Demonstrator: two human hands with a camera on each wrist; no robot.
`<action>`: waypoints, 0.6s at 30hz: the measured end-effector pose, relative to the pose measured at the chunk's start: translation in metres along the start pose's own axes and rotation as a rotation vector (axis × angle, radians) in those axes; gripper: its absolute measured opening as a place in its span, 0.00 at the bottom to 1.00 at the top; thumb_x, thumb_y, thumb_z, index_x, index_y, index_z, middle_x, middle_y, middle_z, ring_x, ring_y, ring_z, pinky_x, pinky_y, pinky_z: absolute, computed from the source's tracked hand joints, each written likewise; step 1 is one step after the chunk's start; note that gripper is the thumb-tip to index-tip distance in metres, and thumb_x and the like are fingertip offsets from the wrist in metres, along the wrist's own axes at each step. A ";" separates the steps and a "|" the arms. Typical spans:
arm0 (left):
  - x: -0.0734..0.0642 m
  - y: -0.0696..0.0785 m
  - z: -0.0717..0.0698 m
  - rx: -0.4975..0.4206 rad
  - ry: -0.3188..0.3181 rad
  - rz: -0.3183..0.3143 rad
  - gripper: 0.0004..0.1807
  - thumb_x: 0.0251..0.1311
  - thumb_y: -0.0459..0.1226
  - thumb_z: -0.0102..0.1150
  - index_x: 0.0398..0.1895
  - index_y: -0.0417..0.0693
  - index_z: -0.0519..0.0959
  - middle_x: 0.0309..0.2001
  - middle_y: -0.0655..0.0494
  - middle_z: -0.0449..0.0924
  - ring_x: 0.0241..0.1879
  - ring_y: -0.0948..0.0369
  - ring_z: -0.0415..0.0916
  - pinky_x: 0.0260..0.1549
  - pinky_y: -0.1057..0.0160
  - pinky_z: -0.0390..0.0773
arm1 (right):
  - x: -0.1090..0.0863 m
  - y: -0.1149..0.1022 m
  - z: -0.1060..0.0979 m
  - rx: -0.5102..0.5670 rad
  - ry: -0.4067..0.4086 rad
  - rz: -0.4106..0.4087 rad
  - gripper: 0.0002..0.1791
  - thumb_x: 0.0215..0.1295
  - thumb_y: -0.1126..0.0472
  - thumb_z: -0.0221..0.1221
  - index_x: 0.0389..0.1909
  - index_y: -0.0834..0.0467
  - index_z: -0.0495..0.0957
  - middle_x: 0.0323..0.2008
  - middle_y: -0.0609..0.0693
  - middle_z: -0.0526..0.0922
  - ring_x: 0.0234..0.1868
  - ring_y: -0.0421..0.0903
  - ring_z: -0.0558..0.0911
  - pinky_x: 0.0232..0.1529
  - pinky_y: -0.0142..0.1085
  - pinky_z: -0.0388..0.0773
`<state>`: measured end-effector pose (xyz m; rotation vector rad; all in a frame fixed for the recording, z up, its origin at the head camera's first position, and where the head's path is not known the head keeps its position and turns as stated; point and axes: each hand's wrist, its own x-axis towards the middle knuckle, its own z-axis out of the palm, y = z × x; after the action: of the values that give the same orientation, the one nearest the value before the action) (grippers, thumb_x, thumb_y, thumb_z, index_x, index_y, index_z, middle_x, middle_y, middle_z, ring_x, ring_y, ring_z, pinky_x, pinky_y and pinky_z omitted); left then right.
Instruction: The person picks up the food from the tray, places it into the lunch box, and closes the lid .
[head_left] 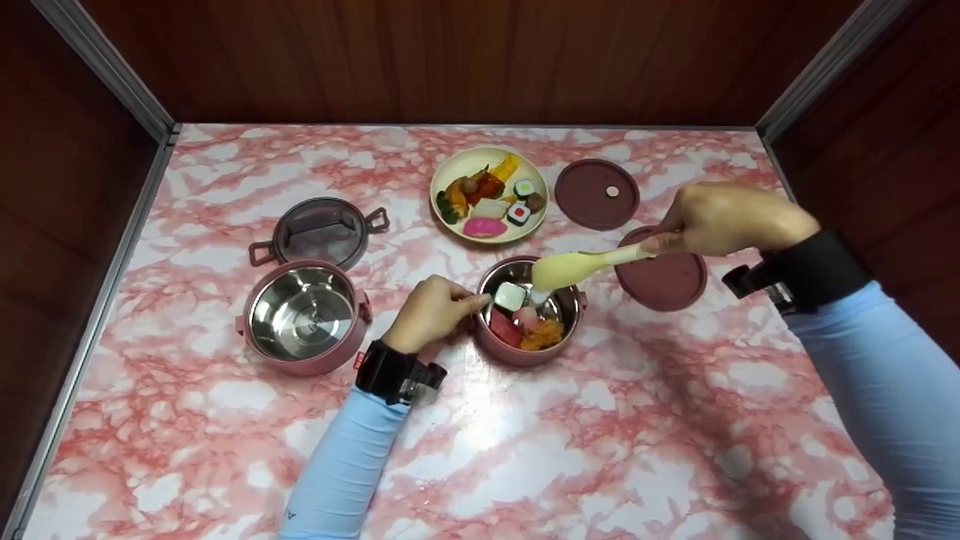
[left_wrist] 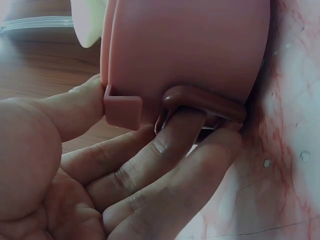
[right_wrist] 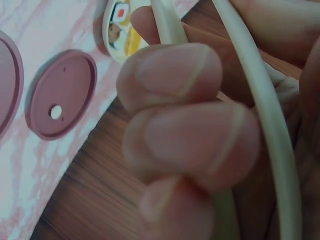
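Note:
My left hand (head_left: 435, 311) holds the small pink pot (head_left: 517, 356) at its left side. In the left wrist view its fingers curl through the pot's handle (left_wrist: 200, 100) while the thumb presses near the rim. Toy food lies in that pot: a white-topped piece (head_left: 510, 297), a red piece (head_left: 504, 328) and an orange piece (head_left: 541, 335). My right hand (head_left: 731, 217) grips pale yellow tongs (head_left: 574, 268), two arms of which show in the right wrist view. The tongs' broad end hangs over the pot's opening, partly hiding a whitish piece (head_left: 538, 295) below it.
A cream plate (head_left: 439, 187) of toy food stands behind the pot. Two dark red round lids (head_left: 592, 187) lie at the right. On the left are a larger pink pot (head_left: 300, 315) with a bare steel inside and a handled lid (head_left: 321, 232). Wooden walls surround the table.

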<state>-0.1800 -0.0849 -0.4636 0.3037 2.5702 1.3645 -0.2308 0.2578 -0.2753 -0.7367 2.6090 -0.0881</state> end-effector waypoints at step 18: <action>0.000 0.000 0.000 -0.009 -0.007 -0.017 0.17 0.64 0.50 0.64 0.29 0.49 0.90 0.26 0.52 0.86 0.24 0.61 0.75 0.31 0.62 0.74 | -0.003 -0.036 0.001 -0.203 0.019 0.130 0.15 0.63 0.39 0.61 0.24 0.43 0.83 0.20 0.46 0.74 0.21 0.47 0.71 0.19 0.45 0.67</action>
<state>-0.1801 -0.0851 -0.4631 0.2847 2.5543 1.3660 -0.2108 0.2281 -0.2690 -0.6335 2.7035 0.2124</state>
